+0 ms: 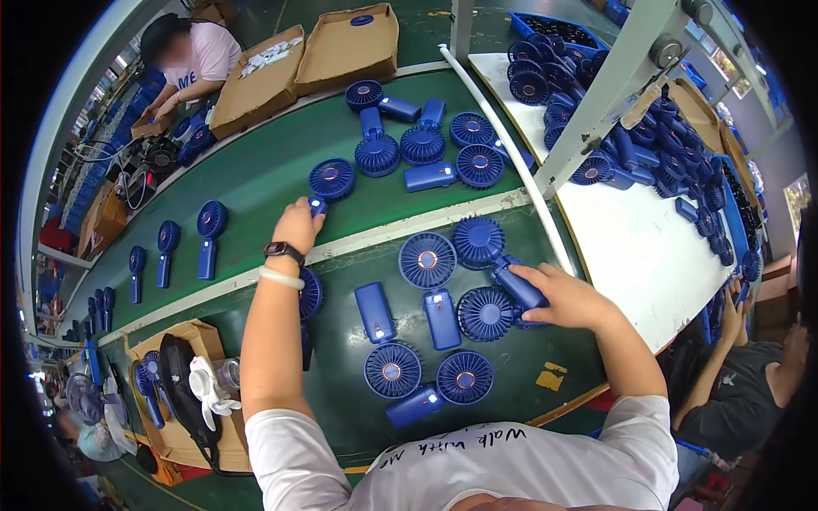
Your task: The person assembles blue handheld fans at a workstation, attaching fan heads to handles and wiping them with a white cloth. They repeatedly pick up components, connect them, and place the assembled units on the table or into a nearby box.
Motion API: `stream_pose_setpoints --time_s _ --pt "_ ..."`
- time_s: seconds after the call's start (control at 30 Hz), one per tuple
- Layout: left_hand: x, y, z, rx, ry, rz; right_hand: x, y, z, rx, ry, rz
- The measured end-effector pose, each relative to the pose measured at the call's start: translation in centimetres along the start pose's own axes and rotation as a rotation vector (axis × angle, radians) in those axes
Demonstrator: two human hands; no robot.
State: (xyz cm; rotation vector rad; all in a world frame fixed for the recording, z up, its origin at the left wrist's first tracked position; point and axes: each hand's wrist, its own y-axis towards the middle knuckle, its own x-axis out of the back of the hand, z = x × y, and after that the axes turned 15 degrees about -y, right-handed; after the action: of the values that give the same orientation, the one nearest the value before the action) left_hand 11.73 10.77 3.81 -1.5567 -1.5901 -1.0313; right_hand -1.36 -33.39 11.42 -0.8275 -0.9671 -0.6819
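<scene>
Out over the green belt, my left hand (pixel 296 225) is closed round the handle of a blue handheld fan (pixel 332 179), its round head pointing away from me. On the dark green table my right hand (pixel 558 294) grips the handle of another blue handheld fan (pixel 520 284), thumb and fingers on either side. Two fan heads, one upper (pixel 479 243) and one lower (pixel 486 313), lie beside that handle; which one it belongs to I cannot tell. Several more fans lie before me, among them one with an orange-ringed centre (pixel 428 261). Part of a fan (pixel 311 294) shows beside my left forearm.
Several fans stand or lie along the belt (pixel 273 162). A white board (pixel 609 255) at right bears a heap of fans (pixel 665 153), behind a grey metal post (pixel 596 111). A cardboard box (pixel 204 341) stands lower left. Co-workers sit at upper left and right.
</scene>
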Motion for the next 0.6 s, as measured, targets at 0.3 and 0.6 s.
stream_pose_setpoints --time_s 0.3,0.6 --pt "4.1 -12.6 4.2 0.362 0.096 -0.331 1.7 17.2 -2.7 0.142 -0.411 -0.511" --pt "4.5 -18.9 -3.2 0.346 0.237 -0.416 1.5 22.4 -0.9 0.082 -0.692 -0.392"
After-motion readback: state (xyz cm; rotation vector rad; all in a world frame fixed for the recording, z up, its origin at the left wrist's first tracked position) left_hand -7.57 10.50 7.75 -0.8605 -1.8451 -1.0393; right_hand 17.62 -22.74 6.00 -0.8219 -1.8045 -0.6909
